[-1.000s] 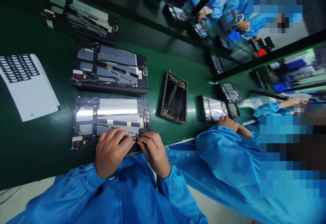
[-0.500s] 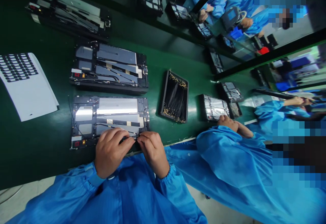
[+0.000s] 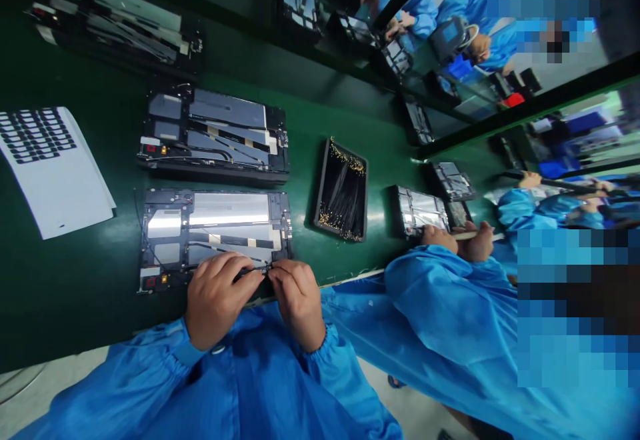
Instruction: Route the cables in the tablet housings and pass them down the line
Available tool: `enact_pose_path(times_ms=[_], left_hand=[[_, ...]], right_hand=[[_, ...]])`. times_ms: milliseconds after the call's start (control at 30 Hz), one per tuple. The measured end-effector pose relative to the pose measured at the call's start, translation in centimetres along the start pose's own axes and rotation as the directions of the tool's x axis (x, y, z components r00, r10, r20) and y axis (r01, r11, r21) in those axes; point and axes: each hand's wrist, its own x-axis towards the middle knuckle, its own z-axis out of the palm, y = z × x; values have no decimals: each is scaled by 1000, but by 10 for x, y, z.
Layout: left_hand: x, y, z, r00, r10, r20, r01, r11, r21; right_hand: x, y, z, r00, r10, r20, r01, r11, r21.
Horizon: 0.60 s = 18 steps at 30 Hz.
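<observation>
An opened tablet [image 3: 230, 208], its silvery and grey inner parts showing, lies flat in front of me. Both hands meet at its near right corner. My left hand [image 3: 217, 297] is closed, thumb and index finger pinched together over the near edge. Close beside it, my right hand [image 3: 301, 300] also pinches with its fingertips at that corner. Whatever lies between the fingertips is tiny and mostly covered. Thin black cables run across the tablet toward the fingers. Farther back sits a second opened tablet [image 3: 230, 108] on a dark stack.
Right of the tablets stands a black tray [image 3: 364, 210] of thin black cables with gold-coloured ends. A white sheet with black stickers [image 3: 75, 190] lies left. Another opened tablet stack [image 3: 140, 13] is at the back left. A co-worker's hands [image 3: 440, 239] are near a tablet [image 3: 423, 210] at right.
My hands keep the same pinch at the tablet's corner, the right one shifted very slightly left. The co-worker's hands at right have moved apart, with a pale strip visible between them.
</observation>
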Motion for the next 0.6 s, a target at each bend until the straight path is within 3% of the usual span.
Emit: enact_pose_path(times_ms=[233, 600], left_hand=[[0, 0, -1, 1000, -2, -14, 2, 1000, 13], [-1, -1, 1, 1000, 2, -11, -2, 1000, 2]], right_hand=[[-9, 6, 7, 998, -30, -50, 30, 1000, -9], [-6, 5, 3, 999, -37, 9, 37, 999, -27]])
